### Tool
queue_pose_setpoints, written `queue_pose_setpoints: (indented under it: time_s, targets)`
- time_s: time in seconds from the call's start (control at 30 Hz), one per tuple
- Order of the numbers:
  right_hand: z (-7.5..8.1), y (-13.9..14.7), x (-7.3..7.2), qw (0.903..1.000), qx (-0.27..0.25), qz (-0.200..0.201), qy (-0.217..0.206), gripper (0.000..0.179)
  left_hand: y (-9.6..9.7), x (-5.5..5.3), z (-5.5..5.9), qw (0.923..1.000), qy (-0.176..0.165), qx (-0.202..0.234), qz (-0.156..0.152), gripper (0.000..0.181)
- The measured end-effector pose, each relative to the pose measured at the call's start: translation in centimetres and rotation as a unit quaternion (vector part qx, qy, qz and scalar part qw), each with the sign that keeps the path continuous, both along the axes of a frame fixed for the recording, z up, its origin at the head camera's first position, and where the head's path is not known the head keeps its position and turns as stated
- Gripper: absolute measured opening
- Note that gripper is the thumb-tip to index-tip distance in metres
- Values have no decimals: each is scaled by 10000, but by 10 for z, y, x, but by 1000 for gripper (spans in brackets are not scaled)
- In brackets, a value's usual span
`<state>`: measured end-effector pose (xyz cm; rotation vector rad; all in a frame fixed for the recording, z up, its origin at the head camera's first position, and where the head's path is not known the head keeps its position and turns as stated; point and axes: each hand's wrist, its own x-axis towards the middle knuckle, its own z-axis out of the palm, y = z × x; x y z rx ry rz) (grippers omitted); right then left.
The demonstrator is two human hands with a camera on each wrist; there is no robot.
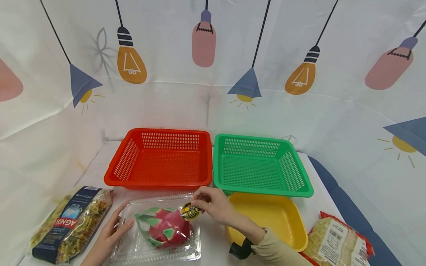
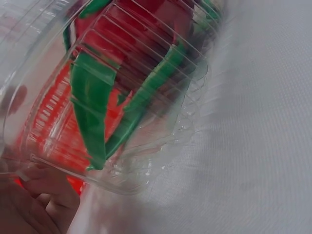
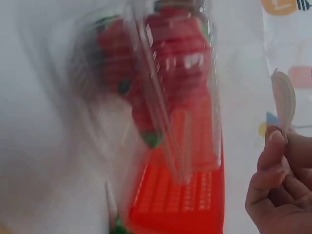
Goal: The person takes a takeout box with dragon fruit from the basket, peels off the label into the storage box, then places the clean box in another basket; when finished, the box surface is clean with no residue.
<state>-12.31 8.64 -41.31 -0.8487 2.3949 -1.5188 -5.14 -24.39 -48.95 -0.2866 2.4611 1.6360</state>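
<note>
The left hand (image 1: 108,236) is gripping the left side of a clear, rectangular plastic clamshell box (image 1: 133,248), its thumb lying over the lid and its fingers running along the edge. Inside, a pink-red dragon fruit with green leafy scales (image 1: 171,229) is showing through the lid. The box is sitting in front of the red, slotted plastic basket (image 1: 159,185), beside a bag of spiral pasta with a dark blue label (image 1: 71,227). The right hand (image 1: 213,205) is pinching a small, round black-and-yellow sticker (image 1: 190,211) between thumb and fingertips. From the head the sticker is overlapping the box's far right corner; the right wrist view is showing it apart from the plastic, its pale back exposed.

The step in hand seems to be working with this sticker at the lid. Doing it well means keeping the pinch on the very rim, so that skin is barely touching any adhesive and the disc is not folding. The left hand should be bracing the box firmly without squeezing, as the thin lid is likely to flex. A smooth, level patch should be taking the sticker better than the ribbed edge. Blur is leaving it unclear whether the box is lying flat or slightly raised.
</note>
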Motion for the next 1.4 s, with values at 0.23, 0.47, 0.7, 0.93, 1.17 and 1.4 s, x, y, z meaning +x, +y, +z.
queue_pose_setpoints:
  time_s: [0.23, 0.47, 0.7, 0.93, 1.17, 1.4]
  targets:
    - [-3, 35, -8, 9997, 248, 73, 26, 12, -1, -1, 0, 9999, -81, -65, -20, 65]
    - [-5, 63, -15, 9973, 700, 112, 173, 6, -3, 0, -2, 9999, -95, 26, -60, 64]
    - [-9, 91, -23, 9951, 972, -172, 104, 10, 0, 2, 1, 9997, -50, 220, 2, 64]
    - [-9, 116, -19, 9955, 887, -270, -170, 11, 1, 2, 2, 9996, -64, 286, -18, 65]
    - [-14, 131, -11, 9951, 939, -175, -258, 10, 1, 1, 2, 9995, -61, 315, -17, 66]
    - [-23, 135, -12, 9899, 1240, 51, -687, 9, 0, 0, 3, 9993, -217, 313, -58, 67]
